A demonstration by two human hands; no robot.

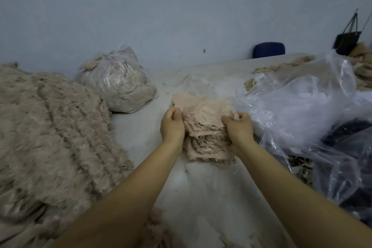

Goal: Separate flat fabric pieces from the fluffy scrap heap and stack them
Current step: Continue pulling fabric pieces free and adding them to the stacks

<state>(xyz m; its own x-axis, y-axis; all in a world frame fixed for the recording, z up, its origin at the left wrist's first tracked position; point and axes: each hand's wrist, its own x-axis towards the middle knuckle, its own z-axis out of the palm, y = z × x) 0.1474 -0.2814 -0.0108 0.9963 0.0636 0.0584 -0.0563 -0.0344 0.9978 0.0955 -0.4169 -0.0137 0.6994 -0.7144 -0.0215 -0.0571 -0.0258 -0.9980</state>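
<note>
Pinkish-beige fabric makes up the stack [207, 139] at the centre of the pale desk [201, 191], and I have both hands on it. My left hand [172, 125] curls round the stack's 9 o'clock edge, fingers bent onto the top piece. My right hand [238, 127] grips the 3 o'clock edge with a tuft of fluff pinched under the fingers. The stack's layered, frayed edges face me at 6 o'clock, and the top pieces lie slightly askew, one corner poking out toward 11 o'clock.

At 9 o'clock the fluffy heap [50, 133] covers the whole left side of the desk, its edge near my left forearm but apart from the stack. A tied clear bag [118, 84] of the same fluff sits at 11 o'clock, touching the heap. At 3 o'clock loose clear plastic [298, 110] billows just beside my right hand, with something dark under it toward 4 o'clock.

Bare desk shows between the heap and the stack, and a wider strip runs from the stack's near edge toward 6 o'clock between my forearms. More bare desk lies past the stack at 12 o'clock, up to the wall [161, 16]. A blue chair back [268, 49] rises behind the far edge at 1 o'clock.
</note>
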